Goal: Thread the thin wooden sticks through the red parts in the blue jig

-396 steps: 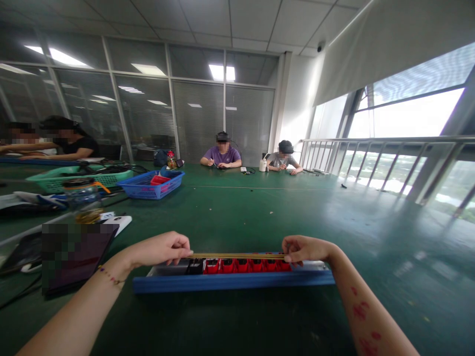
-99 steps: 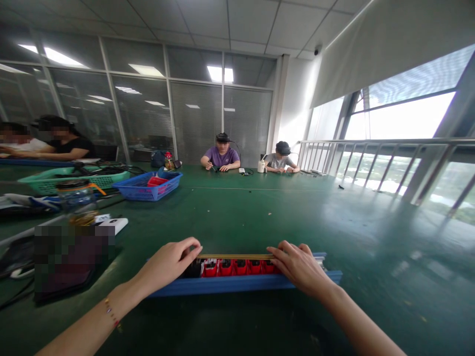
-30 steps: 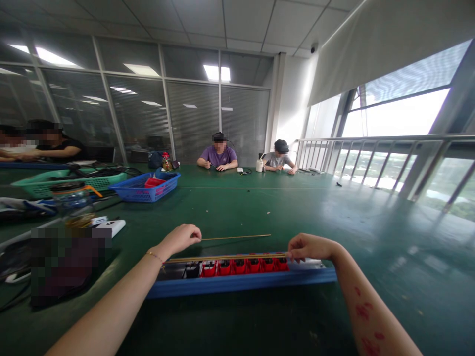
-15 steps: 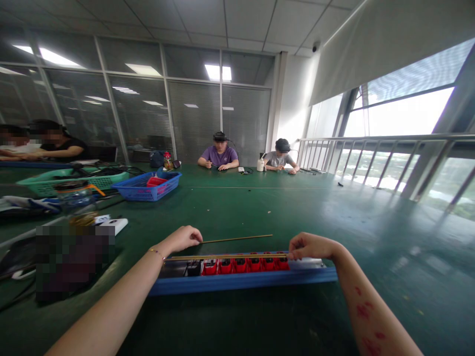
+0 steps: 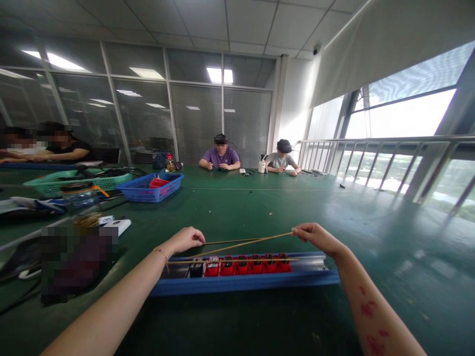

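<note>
My left hand (image 5: 191, 237) has its fingers pinched together on the end of a thin tan stick (image 5: 230, 242) that points to the right. A second thin tan stick rises at a slant to my right hand (image 5: 309, 234), which pinches its right end. Below them, a long blue trough (image 5: 245, 282) with a silvery inside holds a row of red blocks (image 5: 242, 267) with dark tops and one black block (image 5: 196, 267) at the left. Another thin stick (image 5: 252, 260) lies lengthwise over the blocks.
To the left are a glass jar (image 5: 79, 205), a white device (image 5: 119, 227), a dark pouch (image 5: 81, 262), a green basket (image 5: 48, 187) and a blue basket (image 5: 148, 194) with a red item inside. Several people sit around the green table (image 5: 371, 237).
My right hand has risen off the trough, lifting the right end of one stick away from the stick over the blocks. My left hand stays nearly in place.
</note>
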The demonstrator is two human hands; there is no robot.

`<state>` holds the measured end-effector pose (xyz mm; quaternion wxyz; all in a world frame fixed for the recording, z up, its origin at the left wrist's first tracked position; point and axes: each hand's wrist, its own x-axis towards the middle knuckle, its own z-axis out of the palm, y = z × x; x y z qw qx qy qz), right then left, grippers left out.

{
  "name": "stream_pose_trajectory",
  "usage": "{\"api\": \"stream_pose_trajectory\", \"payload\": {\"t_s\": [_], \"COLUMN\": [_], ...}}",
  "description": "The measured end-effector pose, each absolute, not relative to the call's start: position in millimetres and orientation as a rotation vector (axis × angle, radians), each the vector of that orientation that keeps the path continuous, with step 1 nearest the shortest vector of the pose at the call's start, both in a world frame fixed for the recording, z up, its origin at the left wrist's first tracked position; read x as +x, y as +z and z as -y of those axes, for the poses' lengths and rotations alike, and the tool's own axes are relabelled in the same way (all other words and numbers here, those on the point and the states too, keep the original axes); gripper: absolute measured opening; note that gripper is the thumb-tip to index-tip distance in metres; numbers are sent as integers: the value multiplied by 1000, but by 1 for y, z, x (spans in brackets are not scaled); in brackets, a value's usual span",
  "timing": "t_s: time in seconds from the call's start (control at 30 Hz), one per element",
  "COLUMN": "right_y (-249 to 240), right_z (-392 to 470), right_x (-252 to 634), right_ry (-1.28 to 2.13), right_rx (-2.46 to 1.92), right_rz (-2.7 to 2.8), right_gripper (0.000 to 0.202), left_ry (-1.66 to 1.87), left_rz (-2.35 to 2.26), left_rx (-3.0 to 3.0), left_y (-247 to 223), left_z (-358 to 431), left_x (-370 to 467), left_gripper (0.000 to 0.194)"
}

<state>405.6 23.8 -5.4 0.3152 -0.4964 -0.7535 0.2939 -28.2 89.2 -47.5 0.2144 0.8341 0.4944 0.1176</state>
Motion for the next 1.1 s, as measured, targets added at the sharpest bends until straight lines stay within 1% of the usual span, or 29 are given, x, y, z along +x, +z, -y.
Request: {"api": "stream_pose_trajectory", "payload": {"t_s": [0.17,0.33,0.53,0.67,0.8,0.93,1.1], "right_y": [-14,-33,-42,-46,-48,-51,-61], "right_z": [-30,-43,-61,-72,-84,-92,-93], "right_x": [416,414,393,380,377,374,366], "right_ry": [704,655,323,160,189,262,317], "right_rx": [-1365,-1468,-1536,-1562,-1521,-1483,-1456], "right_rz": [1913,2020,2286,2414,2518,2535,2477], "right_gripper": [45,46,36,26,21,17,23], "left_ry": [339,347,353,338,342,354,364], "left_rz": [-1360,-1409,-1446,-1427,-1386,-1353,-1341], "left_rx": [2305,2292,2291,2287,2315,2363,2386], "left_y": [-50,-52,-51,-52,-51,-48,-46], "left_z": [-90,-92,-87,-86,-87,-86,-83], "left_x": [-27,-24,-21,-20,-18,-17,-15], "left_gripper": [26,30,41,37,29,26,24]}}
